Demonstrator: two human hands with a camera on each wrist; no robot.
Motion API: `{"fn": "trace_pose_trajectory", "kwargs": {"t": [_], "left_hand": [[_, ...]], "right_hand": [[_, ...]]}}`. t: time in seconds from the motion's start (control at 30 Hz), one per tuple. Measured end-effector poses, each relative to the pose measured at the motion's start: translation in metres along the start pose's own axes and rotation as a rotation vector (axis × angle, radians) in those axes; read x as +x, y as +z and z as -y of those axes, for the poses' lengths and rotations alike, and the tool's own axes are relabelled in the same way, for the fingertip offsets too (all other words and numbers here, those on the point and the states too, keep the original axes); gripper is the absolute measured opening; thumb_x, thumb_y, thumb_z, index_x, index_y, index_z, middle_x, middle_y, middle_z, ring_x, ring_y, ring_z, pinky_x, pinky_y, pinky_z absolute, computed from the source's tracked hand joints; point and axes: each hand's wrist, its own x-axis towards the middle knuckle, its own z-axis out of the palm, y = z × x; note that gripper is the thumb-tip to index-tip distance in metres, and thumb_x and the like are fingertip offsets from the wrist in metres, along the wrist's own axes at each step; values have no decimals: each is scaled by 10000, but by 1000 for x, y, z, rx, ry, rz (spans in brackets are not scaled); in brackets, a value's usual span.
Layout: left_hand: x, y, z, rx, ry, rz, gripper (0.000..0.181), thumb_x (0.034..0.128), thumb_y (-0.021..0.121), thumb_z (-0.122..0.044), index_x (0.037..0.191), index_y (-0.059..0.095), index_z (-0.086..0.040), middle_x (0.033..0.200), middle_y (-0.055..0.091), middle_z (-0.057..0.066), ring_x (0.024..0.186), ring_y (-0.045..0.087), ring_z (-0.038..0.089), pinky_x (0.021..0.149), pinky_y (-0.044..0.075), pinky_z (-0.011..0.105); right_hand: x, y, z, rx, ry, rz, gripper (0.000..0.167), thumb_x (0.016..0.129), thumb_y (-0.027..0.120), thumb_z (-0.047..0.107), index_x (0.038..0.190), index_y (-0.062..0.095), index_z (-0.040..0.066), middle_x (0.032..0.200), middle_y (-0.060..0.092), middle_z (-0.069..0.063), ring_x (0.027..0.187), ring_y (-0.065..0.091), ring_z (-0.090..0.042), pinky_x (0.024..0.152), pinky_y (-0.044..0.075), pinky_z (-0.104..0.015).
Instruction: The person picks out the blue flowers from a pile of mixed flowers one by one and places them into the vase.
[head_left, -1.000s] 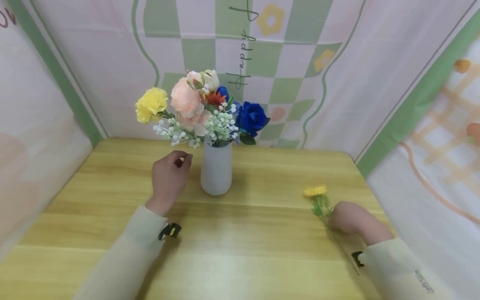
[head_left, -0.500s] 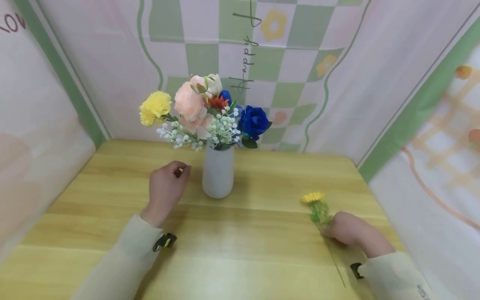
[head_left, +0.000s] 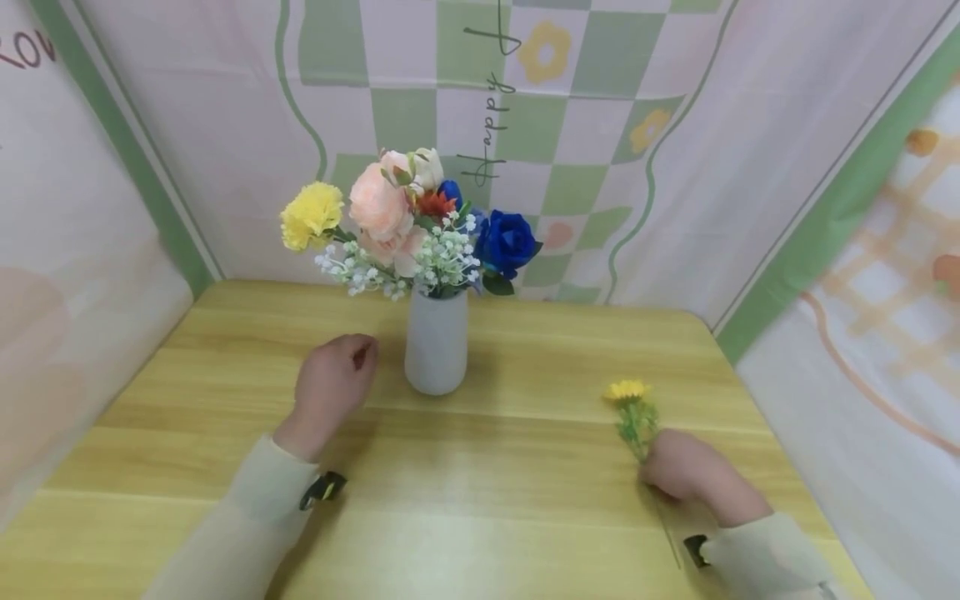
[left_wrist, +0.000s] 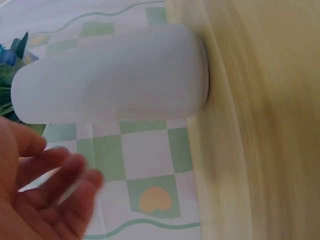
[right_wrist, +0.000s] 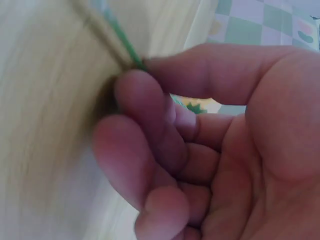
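Note:
A yellow daisy-like flower (head_left: 627, 390) with green leaves lies low over the table's right side. My right hand (head_left: 686, 468) pinches its thin stem between thumb and forefinger; the right wrist view shows the green stem (right_wrist: 122, 37) at the fingertips. Left of the white vase (head_left: 436, 346) is my left hand (head_left: 335, 385), apart from it, its fingers loosely curled around nothing. In the left wrist view, the vase (left_wrist: 110, 75) appears sideways above the fingers. The vase holds a yellow carnation (head_left: 311, 216), a peach bloom (head_left: 380, 202), a blue rose (head_left: 507, 242) and small white sprigs (head_left: 447, 257).
The wooden table (head_left: 420, 508) has rounded far corners. Behind it hangs a green-and-white checkered cloth (head_left: 566, 187) close to the bouquet. More printed cloth (head_left: 900, 333) encloses the right side, and a pale cloth (head_left: 82, 200) the left.
My left hand has drawn down and back from the flowers, toward me. The right hand has shifted slightly left and nearer to me with the yellow flower. The vase stays put.

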Motion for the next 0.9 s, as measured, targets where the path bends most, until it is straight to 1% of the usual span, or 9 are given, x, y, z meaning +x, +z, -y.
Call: {"fn": "trace_pose_trajectory", "kwargs": {"t": [0.13, 0.2, 0.37, 0.43, 0.5, 0.6, 0.7, 0.8, 0.9], "left_hand": [[-5, 2, 2, 99, 49, 99, 254, 972, 597, -139, 1122, 690, 43, 1053, 688, 227, 986, 637, 406, 862, 510, 549], [-6, 1, 1, 151, 41, 147, 326, 984, 590, -176, 1209, 652, 51, 1181, 636, 286, 1122, 571, 474, 928, 459, 619], [-10, -3, -4, 209, -74, 375, 551, 1059, 443, -359, 1454, 452, 25, 1483, 339, 351, 1374, 245, 562, 1019, 291, 724], [-12, -4, -6, 195, -122, 470, 637, 1067, 371, -445, 1523, 344, -1, 1554, 189, 339, 1413, 108, 560, 1053, 216, 724], [-14, -4, -9, 176, -144, 523, 688, 1059, 354, -495, 1556, 274, -25, 1582, 96, 323, 1424, 30, 553, 1072, 167, 717], [-16, -5, -15, 103, -137, 521, 705, 1053, 398, -481, 1565, 237, -25, 1592, 91, 301, 1439, 60, 517, 1104, 158, 673], [-17, -7, -27, -36, -89, 462, 652, 1037, 512, -381, 1532, 313, -6, 1560, 287, 241, 1413, 275, 435, 1112, 264, 593], [-20, -12, -45, -225, -50, 412, 526, 999, 612, -255, 1443, 466, -12, 1407, 533, 143, 1252, 526, 318, 1029, 437, 479], [-24, -16, -64, -381, -47, 388, 370, 969, 658, -164, 1316, 608, -44, 1194, 671, 39, 1057, 635, 194, 895, 536, 372]], "right_hand": [[5, -2, 1, -41, -20, -54, 239, 803, 602, 78, 592, 503, 130, 567, 486, -4, 496, 459, -175, 484, 433, -359], [6, -7, 4, -8, -10, -94, 226, 863, 568, 86, 644, 523, 117, 605, 497, -11, 529, 470, -184, 494, 439, -368], [8, -21, 16, 190, 86, -268, 241, 990, 478, 157, 853, 645, 49, 739, 612, -39, 630, 553, -201, 539, 470, -352], [8, -25, 20, 240, 94, -364, 265, 1011, 472, 185, 949, 673, 24, 810, 658, -58, 673, 594, -205, 553, 496, -350], [6, -28, 26, 274, 82, -450, 281, 1024, 478, 211, 1010, 673, 8, 861, 688, -77, 706, 633, -207, 558, 520, -346], [3, -31, 38, 295, 51, -557, 274, 1028, 497, 238, 1025, 669, 25, 873, 704, -76, 718, 657, -202, 560, 531, -338], [-1, -30, 51, 292, -6, -665, 227, 1013, 534, 223, 966, 677, 53, 816, 702, -47, 680, 643, -182, 546, 523, -307], [-6, -29, 67, 280, -72, -766, 171, 982, 583, 170, 906, 692, 62, 759, 688, -12, 637, 615, -159, 522, 510, -273], [-11, -30, 86, 278, -143, -824, 127, 952, 622, 137, 889, 705, 65, 740, 675, 20, 597, 580, -126, 500, 484, -243]]}}
